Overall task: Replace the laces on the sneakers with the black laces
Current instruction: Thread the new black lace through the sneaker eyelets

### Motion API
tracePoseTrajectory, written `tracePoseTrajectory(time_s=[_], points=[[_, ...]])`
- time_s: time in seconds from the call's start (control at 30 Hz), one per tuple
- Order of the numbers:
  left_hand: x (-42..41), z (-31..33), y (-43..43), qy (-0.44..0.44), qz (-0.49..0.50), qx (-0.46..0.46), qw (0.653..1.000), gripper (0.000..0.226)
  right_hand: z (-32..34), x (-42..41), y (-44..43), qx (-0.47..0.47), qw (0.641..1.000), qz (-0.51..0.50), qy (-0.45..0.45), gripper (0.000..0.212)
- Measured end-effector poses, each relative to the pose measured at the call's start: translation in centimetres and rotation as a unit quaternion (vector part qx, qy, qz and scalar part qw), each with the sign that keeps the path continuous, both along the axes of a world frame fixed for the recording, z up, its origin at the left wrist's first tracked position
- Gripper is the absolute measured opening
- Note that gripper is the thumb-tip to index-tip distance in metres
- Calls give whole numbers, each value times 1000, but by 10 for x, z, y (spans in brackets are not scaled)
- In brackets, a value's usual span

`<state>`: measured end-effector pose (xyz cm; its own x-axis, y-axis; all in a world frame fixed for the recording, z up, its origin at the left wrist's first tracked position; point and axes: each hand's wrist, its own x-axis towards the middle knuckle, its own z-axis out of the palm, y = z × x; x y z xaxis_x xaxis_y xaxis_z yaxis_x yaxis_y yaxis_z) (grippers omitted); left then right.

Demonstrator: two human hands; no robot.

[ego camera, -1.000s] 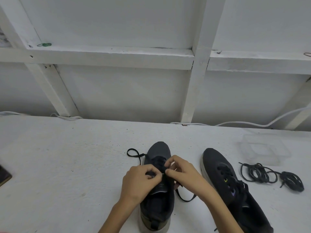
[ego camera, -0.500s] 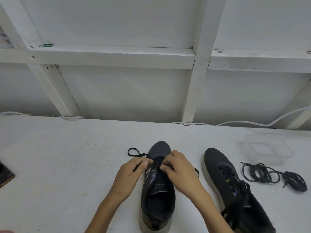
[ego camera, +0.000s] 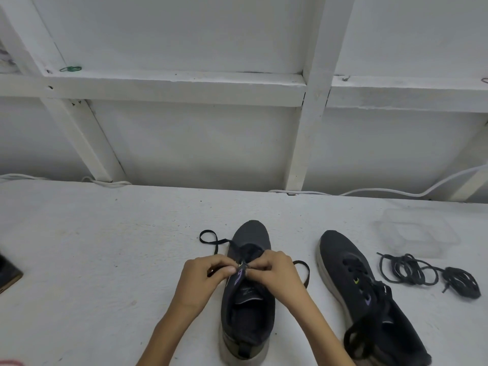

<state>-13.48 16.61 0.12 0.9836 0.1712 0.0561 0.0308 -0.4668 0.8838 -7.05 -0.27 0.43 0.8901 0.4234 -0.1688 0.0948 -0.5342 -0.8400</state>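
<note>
A dark sneaker [ego camera: 249, 313] stands toe-away on the white table, straight in front of me. A flat black lace [ego camera: 208, 240] runs through its lower eyelets; one end loops out to the left, the other shows at the right [ego camera: 303, 270]. My left hand [ego camera: 204, 278] and my right hand [ego camera: 276, 274] meet over the eyelet rows, each pinching the lace at the sneaker's throat. To the right, a second dark sneaker [ego camera: 369, 294] lies angled, laced in black.
A tangle of dark round laces [ego camera: 427, 273] lies right of the second sneaker. Behind it stands a clear plastic box [ego camera: 417, 231]. A dark object [ego camera: 6, 273] sits at the left edge. White cables [ego camera: 396, 191] run along the wall's base.
Both hands drew together over the eyelets again, fingertips nearly touching. The lace end on the right has been pulled out into a loop beside the sneaker.
</note>
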Motion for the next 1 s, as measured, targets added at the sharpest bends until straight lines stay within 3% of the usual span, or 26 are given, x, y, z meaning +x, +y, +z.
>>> tracePoseTrajectory(time_s=[0.13, 0.33, 0.5, 0.7, 0.93, 1.0], points=[[0, -3, -1, -8, 8, 8, 1000, 21, -3, -2, -2, 69, 997, -22, 14, 23], [10, 7, 2, 32, 2, 22, 999, 26, -5, -4, -2, 93, 995, -21, 8, 25], [28, 27, 10, 96, -89, 64, 989, 26, -5, -2, -4, 96, 995, -1, 14, 23], [40, 32, 13, 149, -137, 11, 979, 24, -6, 1, -7, 86, 996, 22, 29, 20], [26, 12, 9, 95, -134, -10, 986, 18, -11, -3, -2, 68, 997, -17, 29, 10], [22, 8, 6, 74, -128, -11, 989, 15, -12, -4, -3, 83, 995, -29, 37, 19]])
